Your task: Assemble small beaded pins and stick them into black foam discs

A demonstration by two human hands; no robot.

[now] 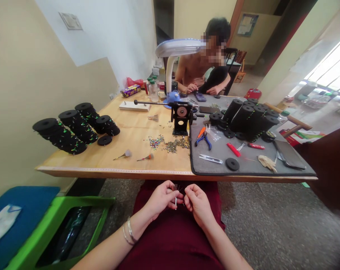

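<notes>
My hands are held together above my lap, over a dark red garment (172, 225), below the table's front edge. My left hand (160, 198) pinches a small white stick (175, 201) between finger and thumb. My right hand (196, 202) pinches at its upper end, where thin wire-like strands (180, 193) show faintly. The fingers hide most of the piece, so its exact shape cannot be made out. Neither hand touches the wooden table (113, 157). Two bangles (128, 231) circle my left wrist.
Black foam spools (68, 127) stand at the table's left and on a grey mat (271, 168). A hand-crank winder (181, 116), pliers (203, 140), snips (211, 159) and loose small parts (172, 145) lie ahead. Across the table a person (198, 69) works. A green-and-blue stool (46, 221) stands at my left.
</notes>
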